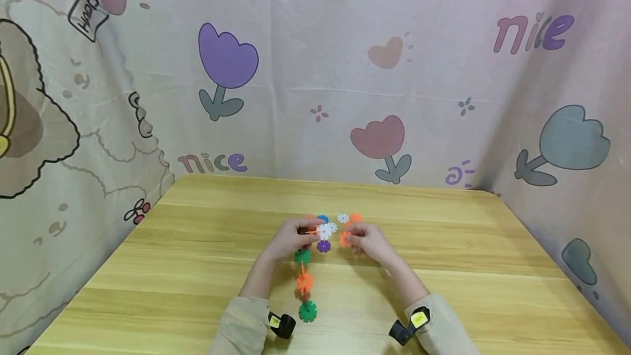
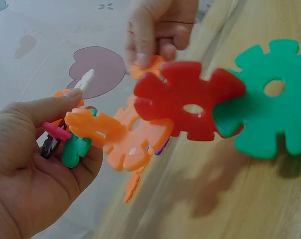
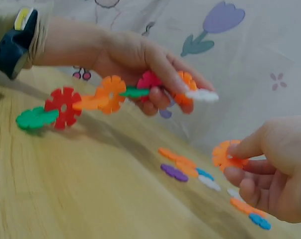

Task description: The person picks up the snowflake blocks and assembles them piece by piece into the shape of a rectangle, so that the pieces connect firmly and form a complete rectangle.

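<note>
My left hand (image 1: 287, 241) grips a chain of slotted plastic flower discs near its far end. A white disc (image 3: 203, 95) forms the end by the thumb. Beyond the fingers, the chain runs back toward my body through orange discs (image 2: 133, 144) and a red disc (image 2: 188, 99) to a green disc (image 2: 280, 94). Pink, green and dark discs lie partly hidden within the left palm. A single orange disc (image 3: 224, 155) is pinched between thumb and fingers of my right hand (image 1: 373, 242), apart from the chain and to the right of the white disc.
Loose discs lie on the wooden table (image 1: 443, 234) beneath and beyond the hands: a purple disc (image 3: 174, 172), orange discs (image 3: 183, 163), blue discs (image 3: 260, 221) and white ones (image 1: 342, 218). A patterned cloth (image 1: 296, 70) hangs behind the table and along its sides.
</note>
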`<state>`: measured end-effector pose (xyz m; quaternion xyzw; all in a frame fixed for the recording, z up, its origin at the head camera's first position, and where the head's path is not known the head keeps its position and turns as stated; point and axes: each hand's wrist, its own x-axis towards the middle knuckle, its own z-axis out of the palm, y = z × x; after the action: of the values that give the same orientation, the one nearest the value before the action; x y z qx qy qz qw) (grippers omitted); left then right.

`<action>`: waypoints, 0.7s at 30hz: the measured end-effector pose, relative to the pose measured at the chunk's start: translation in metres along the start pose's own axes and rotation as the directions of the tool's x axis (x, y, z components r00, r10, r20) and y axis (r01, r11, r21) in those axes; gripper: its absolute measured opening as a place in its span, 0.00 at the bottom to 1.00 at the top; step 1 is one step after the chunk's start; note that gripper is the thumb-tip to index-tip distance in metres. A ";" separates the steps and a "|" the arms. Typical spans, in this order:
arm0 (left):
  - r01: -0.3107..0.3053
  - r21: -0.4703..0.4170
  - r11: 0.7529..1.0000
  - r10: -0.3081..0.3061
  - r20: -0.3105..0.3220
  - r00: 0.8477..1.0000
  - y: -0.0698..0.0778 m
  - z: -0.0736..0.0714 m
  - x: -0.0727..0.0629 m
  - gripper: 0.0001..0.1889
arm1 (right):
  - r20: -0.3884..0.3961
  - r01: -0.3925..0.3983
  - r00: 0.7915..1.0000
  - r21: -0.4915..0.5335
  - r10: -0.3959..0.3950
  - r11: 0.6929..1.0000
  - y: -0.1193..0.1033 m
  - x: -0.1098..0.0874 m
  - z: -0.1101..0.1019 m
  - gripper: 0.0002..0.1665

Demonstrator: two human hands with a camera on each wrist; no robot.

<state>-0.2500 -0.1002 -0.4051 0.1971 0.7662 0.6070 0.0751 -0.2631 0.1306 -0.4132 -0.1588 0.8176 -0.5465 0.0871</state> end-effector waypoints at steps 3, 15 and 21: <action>0.003 0.006 1.000 -0.003 0.012 1.000 0.001 0.001 -0.001 0.19 | -0.019 0.042 0.999 0.035 -0.041 0.999 -0.006 -0.001 0.000 0.13; 0.031 0.027 0.999 -0.031 0.009 0.999 0.002 0.003 0.001 0.19 | -0.039 0.093 0.995 0.166 -0.088 0.982 -0.020 -0.005 0.004 0.15; 0.023 0.036 0.999 -0.022 -0.012 1.000 0.003 0.003 0.000 0.19 | -0.036 0.107 0.994 0.143 -0.102 0.984 -0.045 -0.018 0.005 0.14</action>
<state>-0.2487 -0.0969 -0.4027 0.1862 0.7797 0.5933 0.0739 -0.2376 0.1173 -0.3744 -0.1870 0.7676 -0.6103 0.0580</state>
